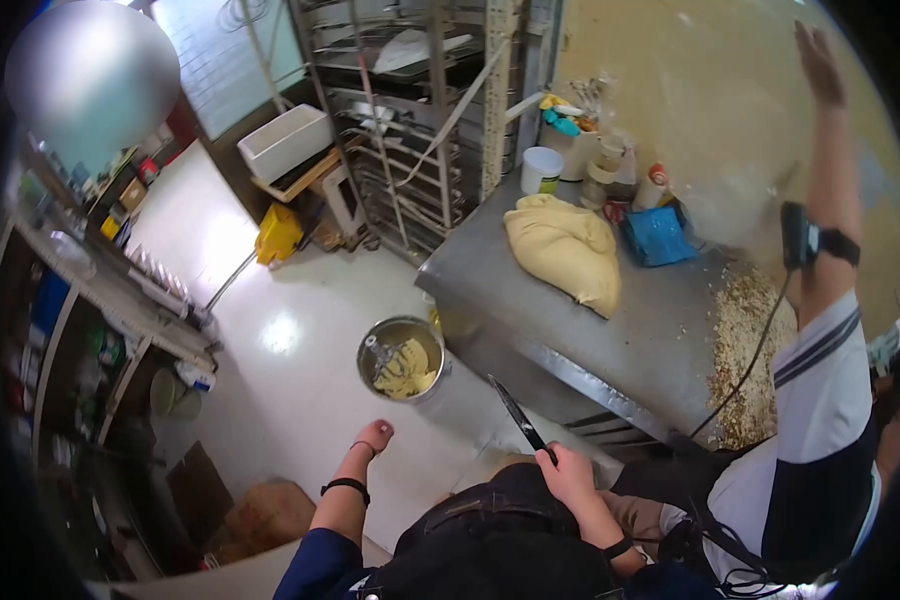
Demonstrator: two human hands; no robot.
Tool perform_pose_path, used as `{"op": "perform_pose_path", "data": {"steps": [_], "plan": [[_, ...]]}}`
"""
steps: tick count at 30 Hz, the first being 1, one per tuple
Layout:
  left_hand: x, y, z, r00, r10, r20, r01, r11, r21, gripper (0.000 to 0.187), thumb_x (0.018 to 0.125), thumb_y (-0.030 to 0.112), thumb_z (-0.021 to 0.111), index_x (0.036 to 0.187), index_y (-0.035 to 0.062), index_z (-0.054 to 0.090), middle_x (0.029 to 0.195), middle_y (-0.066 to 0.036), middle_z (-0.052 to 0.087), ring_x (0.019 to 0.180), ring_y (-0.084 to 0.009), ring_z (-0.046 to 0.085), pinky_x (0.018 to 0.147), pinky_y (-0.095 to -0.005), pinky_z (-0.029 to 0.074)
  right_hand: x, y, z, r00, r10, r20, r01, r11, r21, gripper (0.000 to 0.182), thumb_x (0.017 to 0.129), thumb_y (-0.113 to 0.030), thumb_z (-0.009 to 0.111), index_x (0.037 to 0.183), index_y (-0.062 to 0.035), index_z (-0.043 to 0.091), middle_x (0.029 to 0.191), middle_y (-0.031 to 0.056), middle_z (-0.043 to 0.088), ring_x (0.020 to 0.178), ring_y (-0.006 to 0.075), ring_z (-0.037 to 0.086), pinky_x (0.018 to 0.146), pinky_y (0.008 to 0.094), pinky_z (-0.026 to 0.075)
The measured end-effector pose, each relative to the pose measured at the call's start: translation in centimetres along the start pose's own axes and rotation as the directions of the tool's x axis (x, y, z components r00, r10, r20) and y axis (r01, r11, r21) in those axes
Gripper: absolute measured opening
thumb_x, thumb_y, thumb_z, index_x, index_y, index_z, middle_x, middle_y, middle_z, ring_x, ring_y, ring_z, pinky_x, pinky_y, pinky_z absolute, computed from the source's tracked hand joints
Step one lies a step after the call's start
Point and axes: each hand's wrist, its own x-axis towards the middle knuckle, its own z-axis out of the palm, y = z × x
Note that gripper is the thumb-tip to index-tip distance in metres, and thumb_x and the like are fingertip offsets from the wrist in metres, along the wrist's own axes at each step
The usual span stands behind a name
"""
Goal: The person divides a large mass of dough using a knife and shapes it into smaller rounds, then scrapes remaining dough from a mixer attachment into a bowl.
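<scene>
My right hand (572,477) grips a long knife (515,411) by its dark handle. The blade points up and away from me, with pale smears on it. Low over the floor hangs my left hand (375,436), its fingers curled in and nothing visible in them. Ahead of it on the floor stands a metal mixing bowl (438,345) holding yellow dough (408,370) and a metal beater (378,350). A large smooth lump of dough (565,248) lies on the steel table (650,330), apart from the knife.
A co-worker's raised arm (832,170) fills the right side, close to me. Chopped nuts or flakes (750,360) cover the table's right end, with a cable across. Behind the dough are a blue packet (658,237) and white tub (542,170). A tray rack (400,130) stands behind.
</scene>
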Motion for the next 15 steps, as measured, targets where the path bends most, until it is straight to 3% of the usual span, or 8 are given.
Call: {"op": "perform_pose_path", "data": {"steps": [2,6,8,9,12,13,14,15], "plan": [[4.2,5.3,-0.4,0.983,0.173,-0.064,-0.182,0.961,-0.207,0.026,0.080,0.027,0.054,0.099,0.0105,0.060,0.090,-0.013,0.064,0.086,-0.0261,0.061,0.075,-0.0346,0.048,2.5,0.1,-0.8,0.998,0.049,-0.034,-0.049,0.999,0.016,0.027,0.083,-0.030,0.052,0.083,-0.0033,0.055,0.063,0.0203,0.055,0.064,0.0401,0.055,0.055,0.0464,0.041],[5.8,17.5,-1.6,0.885,0.442,-0.144,-0.465,0.849,-0.250,0.023,0.080,0.019,0.055,0.100,0.0102,0.057,0.075,-0.007,0.061,0.071,-0.0193,0.060,0.066,-0.0307,0.048,9.2,1.7,-2.0,0.986,0.128,-0.102,-0.121,0.990,0.077,0.026,0.085,-0.028,0.048,0.090,-0.0025,0.053,0.069,0.0241,0.057,0.067,0.0434,0.055,0.060,0.0506,0.042],[7.5,20.6,-1.5,0.870,0.474,-0.133,-0.491,0.817,-0.301,0.027,0.079,0.017,0.058,0.104,0.0102,0.055,0.076,-0.007,0.060,0.072,-0.0195,0.060,0.067,-0.0302,0.048,13.1,2.7,-2.3,0.979,0.122,-0.165,-0.107,0.990,0.095,0.025,0.086,-0.026,0.047,0.093,-0.0022,0.053,0.069,0.0239,0.057,0.067,0.0436,0.055,0.060,0.0507,0.042],[7.7,22.3,-2.2,0.870,0.478,-0.123,-0.492,0.822,-0.288,0.027,0.079,0.017,0.058,0.104,0.0102,0.055,0.076,-0.007,0.060,0.072,-0.0195,0.060,0.067,-0.0302,0.048,15.0,2.7,-3.0,0.983,0.083,-0.162,-0.065,0.992,0.112,0.018,0.086,-0.022,0.047,0.090,-0.0041,0.048,0.063,0.0221,0.055,0.064,0.0435,0.054,0.053,0.0496,0.039],[9.4,28.5,-6.2,0.820,0.559,-0.118,-0.564,0.759,-0.325,0.034,0.076,0.016,0.062,0.108,0.0089,0.053,0.084,-0.009,0.061,0.080,-0.0223,0.060,0.072,-0.0317,0.048,19.4,2.1,-4.2,0.976,0.075,-0.204,-0.050,0.991,0.127,0.018,0.087,-0.021,0.047,0.091,-0.0042,0.048,0.065,0.0220,0.056,0.065,0.0434,0.054,0.054,0.0497,0.039],[10.4,29.8,-7.1,0.772,0.605,-0.196,-0.635,0.748,-0.194,0.037,0.075,0.016,0.063,0.109,0.0076,0.052,0.088,-0.010,0.061,0.084,-0.0237,0.059,0.075,-0.0330,0.047,20.4,1.5,-5.2,0.982,0.132,-0.134,-0.118,0.987,0.106,0.025,0.087,-0.023,0.044,0.099,-0.0018,0.051,0.075,0.0239,0.058,0.071,0.0427,0.055,0.063,0.0505,0.043],[11.4,31.4,-7.9,0.709,0.653,-0.268,-0.689,0.722,-0.061,0.040,0.073,0.016,0.065,0.110,0.0064,0.051,0.093,-0.011,0.060,0.088,-0.0251,0.058,0.078,-0.0342,0.046,21.2,1.8,-5.2,0.979,0.148,-0.140,-0.134,0.985,0.105,0.025,0.087,-0.023,0.044,0.099,-0.0018,0.051,0.075,0.0239,0.058,0.071,0.0427,0.055,0.063,0.0505,0.043],[12.0,33.4,-9.1,0.748,0.626,-0.221,-0.654,0.751,-0.087,0.045,0.072,0.018,0.066,0.112,0.0042,0.049,0.104,-0.014,0.058,0.099,-0.0289,0.054,0.086,-0.0378,0.043,22.0,2.4,-5.1,0.975,0.154,-0.157,-0.136,0.983,0.120,0.025,0.087,-0.023,0.044,0.099,-0.0020,0.051,0.075,0.0239,0.058,0.071,0.0427,0.055,0.063,0.0503,0.043]]}}
